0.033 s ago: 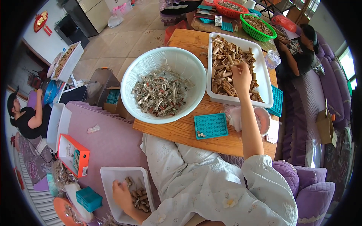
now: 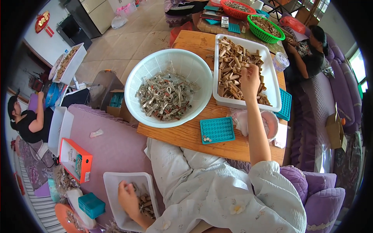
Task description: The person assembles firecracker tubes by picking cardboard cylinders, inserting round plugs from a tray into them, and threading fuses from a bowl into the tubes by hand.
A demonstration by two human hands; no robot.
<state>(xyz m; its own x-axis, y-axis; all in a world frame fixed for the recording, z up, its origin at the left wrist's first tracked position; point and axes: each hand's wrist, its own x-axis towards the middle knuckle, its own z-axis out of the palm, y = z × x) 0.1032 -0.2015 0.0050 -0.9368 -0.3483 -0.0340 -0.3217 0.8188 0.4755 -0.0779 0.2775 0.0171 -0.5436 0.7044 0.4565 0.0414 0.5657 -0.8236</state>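
My right hand (image 2: 250,80) is over a large white tray (image 2: 275,93) heaped with short brown tube-like pieces (image 2: 230,72). Its fingertips are pinched together among the pieces; whatever they hold is too small to make out. Down at the lower left, my left hand (image 2: 128,198) hovers over a smaller white tray (image 2: 112,179) on the seat, which has more brown pieces (image 2: 147,204) in it. The fingers there are loosely curled, a little apart and slightly blurred, with nothing visible in them.
A white basin (image 2: 134,105) of tangled clear and dark bits stands on the wooden table (image 2: 175,134), beside a teal grid tray (image 2: 225,130) and a pinkish tub (image 2: 273,124). An orange box (image 2: 83,165) and a teal basket (image 2: 92,206) lie left. Two people sit either side.
My left hand has risen slightly, toward the far edge of the small tray. The right hand has shifted only a little over the pieces.
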